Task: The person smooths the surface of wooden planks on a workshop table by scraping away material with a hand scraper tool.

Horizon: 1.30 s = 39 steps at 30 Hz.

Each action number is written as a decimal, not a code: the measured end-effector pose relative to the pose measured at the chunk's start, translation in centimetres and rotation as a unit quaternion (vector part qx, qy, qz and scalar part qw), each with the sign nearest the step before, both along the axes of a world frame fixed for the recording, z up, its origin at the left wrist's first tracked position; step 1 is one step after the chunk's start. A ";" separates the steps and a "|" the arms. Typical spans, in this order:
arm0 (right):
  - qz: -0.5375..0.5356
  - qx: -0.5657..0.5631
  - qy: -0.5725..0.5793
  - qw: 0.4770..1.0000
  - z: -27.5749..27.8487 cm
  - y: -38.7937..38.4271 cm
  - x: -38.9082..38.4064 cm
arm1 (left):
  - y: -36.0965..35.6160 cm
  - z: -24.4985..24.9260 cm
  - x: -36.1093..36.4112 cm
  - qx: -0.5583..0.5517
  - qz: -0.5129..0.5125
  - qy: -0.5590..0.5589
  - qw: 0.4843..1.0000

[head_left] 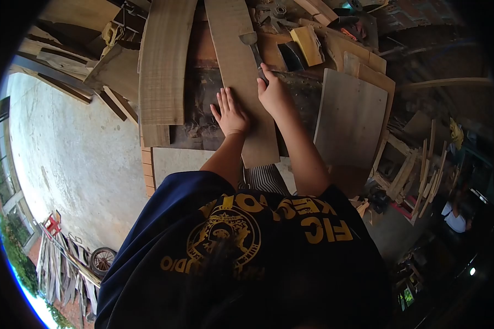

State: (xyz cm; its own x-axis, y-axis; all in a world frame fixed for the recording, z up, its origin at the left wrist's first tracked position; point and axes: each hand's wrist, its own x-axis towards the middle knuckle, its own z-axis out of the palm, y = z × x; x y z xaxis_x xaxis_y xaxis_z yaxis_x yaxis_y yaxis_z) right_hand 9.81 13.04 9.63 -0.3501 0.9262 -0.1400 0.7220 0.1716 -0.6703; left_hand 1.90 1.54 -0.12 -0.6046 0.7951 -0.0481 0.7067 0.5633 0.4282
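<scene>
A long wooden board [241, 71] lies lengthwise on the dark, worn bench top [195, 109], its near end close to my body. My left hand [230, 115] rests flat on the board's left edge, fingers spread and holding nothing. The fingers of my right hand [271, 93] are wrapped round the dark handle of a scraper [250, 39]. Its broad, flat end points away from me, over the board's right edge. Part of the handle is hidden in my grip.
Wide planks [164, 66] lie left of the board, and a grey-brown panel [346, 118] lies on the right. Behind the scraper are a yellowish wood block [307, 45] and scattered offcuts. Wood pieces are stacked at both sides. Another person [454, 218] is far right.
</scene>
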 end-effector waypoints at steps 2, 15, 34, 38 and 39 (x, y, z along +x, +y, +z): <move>-0.004 -0.044 -0.041 0.998 1.7 -1.7 1.0 | -0.1 -0.3 0.1 0.002 0.004 -0.001 1.000; 0.026 -0.008 -0.043 0.999 2.2 5.4 -4.3 | -0.2 -0.2 0.0 0.004 0.004 -0.001 1.000; -0.004 -0.043 -0.058 0.997 1.4 -1.0 -1.5 | 0.0 -0.2 -0.1 0.020 0.003 -0.010 1.000; -0.010 -0.048 -0.051 0.997 1.5 1.4 -2.9 | -0.3 -0.1 0.0 0.022 0.003 -0.007 1.000; -0.001 -0.035 -0.040 0.999 1.7 2.9 -3.7 | -0.2 -0.1 0.1 0.022 0.003 -0.006 1.000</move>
